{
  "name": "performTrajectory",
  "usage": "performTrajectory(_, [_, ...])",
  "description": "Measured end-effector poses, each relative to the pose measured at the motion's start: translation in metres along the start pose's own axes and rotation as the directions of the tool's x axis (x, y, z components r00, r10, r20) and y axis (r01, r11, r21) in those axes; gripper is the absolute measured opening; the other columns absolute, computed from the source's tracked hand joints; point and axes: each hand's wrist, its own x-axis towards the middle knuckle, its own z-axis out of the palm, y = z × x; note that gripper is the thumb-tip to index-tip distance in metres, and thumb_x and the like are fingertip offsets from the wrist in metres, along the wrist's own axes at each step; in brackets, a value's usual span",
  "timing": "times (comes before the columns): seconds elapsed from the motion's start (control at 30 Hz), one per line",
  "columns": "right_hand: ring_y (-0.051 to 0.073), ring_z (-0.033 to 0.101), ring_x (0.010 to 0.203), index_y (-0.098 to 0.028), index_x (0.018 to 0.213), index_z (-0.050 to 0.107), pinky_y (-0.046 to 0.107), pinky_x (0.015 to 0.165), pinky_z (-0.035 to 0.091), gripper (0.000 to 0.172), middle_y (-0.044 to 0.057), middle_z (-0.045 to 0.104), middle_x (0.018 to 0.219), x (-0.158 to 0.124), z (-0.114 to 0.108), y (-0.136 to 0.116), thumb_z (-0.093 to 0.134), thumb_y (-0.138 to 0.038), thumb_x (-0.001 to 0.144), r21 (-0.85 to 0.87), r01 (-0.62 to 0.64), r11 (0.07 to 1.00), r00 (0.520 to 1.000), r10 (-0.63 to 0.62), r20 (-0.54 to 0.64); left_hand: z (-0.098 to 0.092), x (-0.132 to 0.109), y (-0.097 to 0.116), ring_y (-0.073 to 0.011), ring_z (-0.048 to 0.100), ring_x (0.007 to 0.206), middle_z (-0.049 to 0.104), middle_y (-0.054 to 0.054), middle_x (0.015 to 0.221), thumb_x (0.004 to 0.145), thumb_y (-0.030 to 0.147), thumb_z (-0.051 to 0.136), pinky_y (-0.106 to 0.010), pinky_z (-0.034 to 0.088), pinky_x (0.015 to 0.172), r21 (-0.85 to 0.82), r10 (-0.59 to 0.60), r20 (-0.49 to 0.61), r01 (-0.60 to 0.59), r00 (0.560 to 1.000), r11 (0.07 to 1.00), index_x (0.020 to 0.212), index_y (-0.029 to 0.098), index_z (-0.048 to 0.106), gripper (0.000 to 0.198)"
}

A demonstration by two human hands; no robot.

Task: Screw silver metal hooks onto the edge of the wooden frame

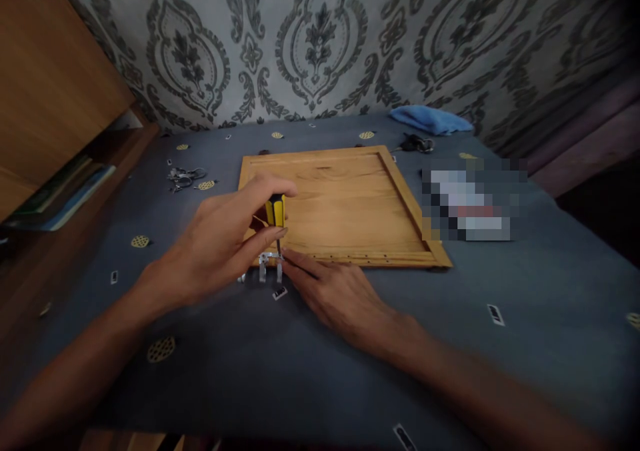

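Observation:
My left hand (225, 238) is wrapped round a screwdriver (276, 212) with a yellow and black handle, held upright with its tip down at a small metal hinge (267, 263). The hinge sits at the near left corner of a flat wooden panel with a raised frame (345, 204), which lies on a grey patterned cloth (525, 304). My right hand (335, 294) rests palm down on the cloth, its fingertips pressed against the hinge and the panel's near edge.
More metal hinges (184, 176) lie at the back left. A blue rag (430, 119) and a dark bunch of keys (417, 143) lie at the back right beside a blurred patch (470, 198). A wooden shelf with books (60, 194) stands left; patterned wallpaper (320, 44) is behind.

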Motion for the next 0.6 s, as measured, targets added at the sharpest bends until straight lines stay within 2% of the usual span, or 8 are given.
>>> performTrajectory(0.13, [0.027,0.073,0.105,-0.013,0.135,0.062,0.038,0.076,0.061,0.045,0.011,0.065,0.143,0.0005,-0.0015,-0.0003,0.058,-0.005,0.092,0.001,-0.002,1.000,1.000,0.002,0.021,0.0036,0.0011,-0.0026,-0.0151,0.070,0.075,0.073,-0.003,0.098,0.094,0.018,0.058,-0.025,0.053,0.064,0.010,0.005,0.027,-0.005,1.000,1.000,0.127,0.019,0.055,0.034])
performTrajectory(0.4, [0.024,0.074,0.096,-0.016,0.136,0.062,0.036,0.072,0.060,0.046,0.011,0.066,0.141,0.0009,0.0005,-0.0002,0.056,-0.005,0.092,-0.010,-0.016,1.000,1.000,0.016,0.025,0.0054,0.0021,-0.0034,-0.0151,0.070,0.076,0.072,-0.002,0.097,0.095,0.018,0.055,-0.025,0.052,0.067,0.008,0.011,0.043,-0.011,0.999,1.000,0.126,0.019,0.054,0.031])
performTrajectory(0.6, [0.027,0.073,0.103,-0.014,0.137,0.062,0.040,0.077,0.061,0.045,0.011,0.065,0.143,0.0005,0.0012,0.0001,0.056,-0.005,0.093,-0.007,-0.008,1.000,1.000,0.008,0.019,0.0056,0.0024,-0.0025,-0.0141,0.070,0.075,0.071,-0.004,0.100,0.097,0.016,0.056,-0.024,0.053,0.067,0.005,0.056,0.062,-0.057,0.996,0.998,0.125,0.016,0.052,0.028])
